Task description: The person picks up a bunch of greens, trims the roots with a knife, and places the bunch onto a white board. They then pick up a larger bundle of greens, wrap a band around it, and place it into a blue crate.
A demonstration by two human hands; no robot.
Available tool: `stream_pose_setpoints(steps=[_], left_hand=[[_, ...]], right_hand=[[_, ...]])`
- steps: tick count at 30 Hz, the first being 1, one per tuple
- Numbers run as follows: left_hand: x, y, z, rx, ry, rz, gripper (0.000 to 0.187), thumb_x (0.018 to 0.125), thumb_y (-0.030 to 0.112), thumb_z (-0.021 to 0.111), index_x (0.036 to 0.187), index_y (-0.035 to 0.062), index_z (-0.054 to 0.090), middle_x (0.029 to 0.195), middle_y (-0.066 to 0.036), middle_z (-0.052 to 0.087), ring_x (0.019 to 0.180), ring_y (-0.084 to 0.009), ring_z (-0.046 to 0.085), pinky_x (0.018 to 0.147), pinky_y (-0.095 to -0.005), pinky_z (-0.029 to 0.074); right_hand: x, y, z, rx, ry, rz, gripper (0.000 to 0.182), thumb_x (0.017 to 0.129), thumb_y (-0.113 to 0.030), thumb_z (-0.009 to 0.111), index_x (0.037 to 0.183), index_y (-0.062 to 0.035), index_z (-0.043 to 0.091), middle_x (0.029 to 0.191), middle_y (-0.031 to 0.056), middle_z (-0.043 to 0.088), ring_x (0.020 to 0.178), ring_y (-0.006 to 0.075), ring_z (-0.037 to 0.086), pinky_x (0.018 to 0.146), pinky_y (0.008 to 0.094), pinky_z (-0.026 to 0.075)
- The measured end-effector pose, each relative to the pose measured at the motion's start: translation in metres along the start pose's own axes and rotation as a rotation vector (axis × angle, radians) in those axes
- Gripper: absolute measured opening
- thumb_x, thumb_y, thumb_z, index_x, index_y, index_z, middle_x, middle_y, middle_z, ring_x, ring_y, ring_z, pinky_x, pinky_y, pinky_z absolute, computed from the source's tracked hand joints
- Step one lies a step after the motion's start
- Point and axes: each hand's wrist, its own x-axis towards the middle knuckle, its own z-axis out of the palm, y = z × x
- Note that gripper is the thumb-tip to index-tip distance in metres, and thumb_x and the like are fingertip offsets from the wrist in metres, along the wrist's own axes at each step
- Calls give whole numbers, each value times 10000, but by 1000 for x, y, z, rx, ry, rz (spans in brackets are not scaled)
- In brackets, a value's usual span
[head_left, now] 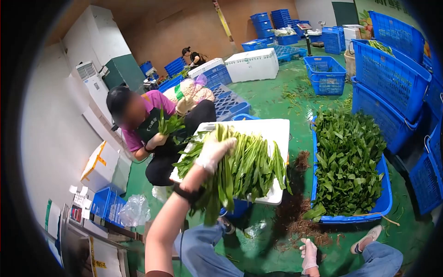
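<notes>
My left hand [216, 150], in a pale glove, is closed around a bunch of long leafy greens [222, 180]. The bunch hangs over the near edge of a white foam lid [276, 129]. More leafy greens [254, 159] lie side by side on the lid, to the right of that hand. Low in the view, my right hand [309, 255], also gloved, hangs between my knees with its fingers curled in and no item showing in them. Roots and soil [310, 221] lie on the floor just beyond it. A blue crate [353, 219] packed with upright leafy greens [348, 161] stands to the right.
A co-worker [154, 115] crouches across the lid at left, holding greens [170, 123]. Stacked blue crates [387, 74] rise at right; another blue crate [325, 78] stands farther back. White foam boxes [251, 64] sit behind. A clear plastic bag [134, 210] lies at left.
</notes>
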Motion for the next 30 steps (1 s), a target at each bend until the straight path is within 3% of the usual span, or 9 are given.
stream_pose_setpoints(steps=[2, 4, 6, 10, 16, 21, 24, 25, 30], left_hand=[[72, -52, -9, 439, 269, 251, 525, 762, 290, 786, 1154, 25, 558, 977, -135, 659, 841, -264, 644, 746, -374, 526], [119, -90, -4, 643, 157, 207, 733, 739, 402, 776, 1279, 13, 469, 1141, -213, 617, 1068, -329, 595, 930, -429, 465], [136, -118, 24, 1067, -99, 32, 937, 773, 515, 707, 1451, 31, 279, 1394, -269, 435, 1288, -380, 438, 1058, -501, 349], [110, -193, 81, 1360, 71, -157, 1054, 828, 577, 613, 1533, 68, 18, 1565, -281, 10, 1431, -488, 43, 1108, -652, 86], [100, -152, 54, 1126, 54, -97, 949, 863, 529, 590, 1546, 138, 59, 1587, -226, 30, 1449, -454, 28, 1107, -661, 59], [35, -48, 107, 1305, 376, 552, 982, 811, 513, 646, 1552, 176, 97, 1606, -159, 48, 1464, -421, 21, 1134, -615, 36], [0, -22, 170, 878, 89, 897, 911, 751, 295, 757, 1508, 121, 281, 1556, -232, 198, 1444, -443, 127, 1161, -534, 116], [-29, 24, 201, 775, -156, 735, 852, 741, 235, 766, 1478, 130, 351, 1536, -241, 241, 1432, -444, 172, 1162, -524, 121], [-76, 86, 372, 488, -547, 1192, 754, 653, 77, 782, 1344, 121, 481, 1404, -230, 405, 1317, -442, 373, 1086, -517, 316]], right_hand=[[3, 4, 4, -2, -14, 31, 350, 970, -368, 520, 1074, -64, 660, 626, -30, 536, 455, 28, 339, 397, 193, 272], [-3, 5, 8, -18, -39, -18, 312, 952, -369, 552, 994, -99, 702, 631, -11, 569, 456, 22, 360, 397, 188, 278], [-2, 8, 9, -32, -66, 6, 319, 964, -386, 544, 1007, -111, 698, 660, -33, 566, 487, 18, 364, 425, 185, 267], [4, 4, 14, -164, -52, -42, 336, 965, -366, 538, 1044, -87, 707, 717, -22, 624, 638, 57, 494, 606, 233, 402], [-4, -20, 7, -356, -44, -140, 428, 941, -487, 514, 1082, -125, 693, 811, 26, 684, 769, 133, 615, 738, 277, 467], [-87, -114, -16, -609, -181, -265, 508, 885, -549, 577, 1116, -106, 667, 945, 23, 705, 892, 186, 656, 808, 305, 485], [-141, -165, -56, -407, -303, -393, 347, 908, -355, 649, 1125, -86, 677, 984, 27, 707, 881, 89, 626, 812, 236, 479], [-163, -193, -74, -362, -337, -367, 301, 919, -301, 648, 1113, -74, 683, 971, 28, 705, 871, 79, 624, 804, 238, 486], [-179, -295, -167, -209, 41, -703, 238, 966, -197, 558, 960, 6, 683, 776, -5, 622, 629, 63, 500, 625, 241, 450]])
